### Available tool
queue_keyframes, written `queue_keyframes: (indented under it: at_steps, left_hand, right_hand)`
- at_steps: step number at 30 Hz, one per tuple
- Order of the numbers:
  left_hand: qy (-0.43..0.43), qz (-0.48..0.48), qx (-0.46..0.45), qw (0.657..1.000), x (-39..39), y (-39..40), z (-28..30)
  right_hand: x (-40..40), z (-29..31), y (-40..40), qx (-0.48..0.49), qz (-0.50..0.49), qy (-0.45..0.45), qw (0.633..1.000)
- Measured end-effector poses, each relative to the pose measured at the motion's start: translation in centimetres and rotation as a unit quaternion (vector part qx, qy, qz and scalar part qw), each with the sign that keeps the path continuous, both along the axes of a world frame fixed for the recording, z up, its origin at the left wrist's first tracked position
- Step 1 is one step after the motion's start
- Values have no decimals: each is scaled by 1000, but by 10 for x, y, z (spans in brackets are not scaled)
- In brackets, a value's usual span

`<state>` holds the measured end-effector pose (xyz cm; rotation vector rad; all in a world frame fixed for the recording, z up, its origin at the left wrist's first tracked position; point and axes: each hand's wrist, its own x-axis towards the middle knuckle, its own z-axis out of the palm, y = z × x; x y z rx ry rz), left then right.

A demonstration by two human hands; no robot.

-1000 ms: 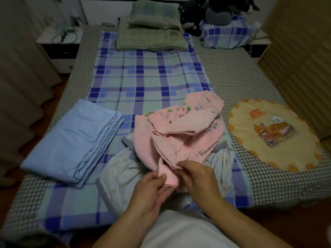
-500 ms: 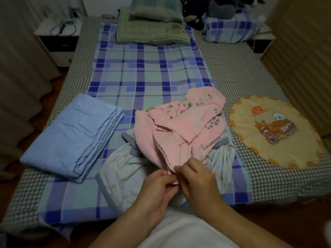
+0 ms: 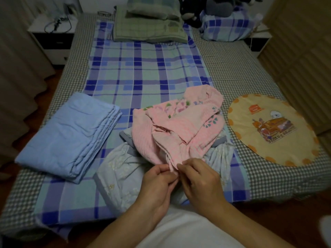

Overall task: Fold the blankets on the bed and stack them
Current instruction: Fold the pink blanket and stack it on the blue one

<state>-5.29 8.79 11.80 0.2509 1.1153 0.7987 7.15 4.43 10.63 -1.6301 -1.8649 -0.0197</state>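
Observation:
A crumpled pink blanket (image 3: 180, 126) with a flower print lies in a heap at the near middle of the bed. It rests on a rumpled pale blue-white blanket (image 3: 121, 172). My left hand (image 3: 158, 183) and my right hand (image 3: 198, 178) meet at the pink blanket's near edge, and both pinch the cloth there between thumb and fingers. A folded light blue blanket (image 3: 71, 136) lies flat on the bed to the left, apart from the heap.
The bed (image 3: 232, 72) has a grey checked cover with a blue plaid sheet (image 3: 143, 72) down its middle. A round yellow mat (image 3: 272, 129) lies at the right. Green pillows (image 3: 148, 24), a plaid pillow (image 3: 227, 27) and dark plush toys sit at the head. A nightstand (image 3: 53, 33) stands at the far left.
Both hands have drawn together on the pink blanket's near edge and now pinch it closer to each other. The pink heap has shifted slightly.

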Motion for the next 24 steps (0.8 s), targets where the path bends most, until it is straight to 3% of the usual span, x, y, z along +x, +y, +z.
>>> queue_keyframes:
  at_steps: [10, 16, 18, 22, 24]
  left_hand:
    - [81, -38, 66, 994, 1, -4, 0]
    - [-24, -35, 46, 998, -1, -1, 5]
    - [-24, -46, 51, 997, -2, 0, 8]
    - [18, -102, 128, 986, 0, 9, 11]
    - [94, -130, 213, 964, 0, 16, 8]
  right_hand:
    - [4, 4, 4, -30, 56, 29, 998]
    - [12, 3, 3, -98, 87, 77, 988]
    - [13, 0, 3, -120, 79, 113, 983]
    - [17, -11, 14, -100, 4, 189, 977]
    - [16, -14, 18, -101, -44, 253, 961]
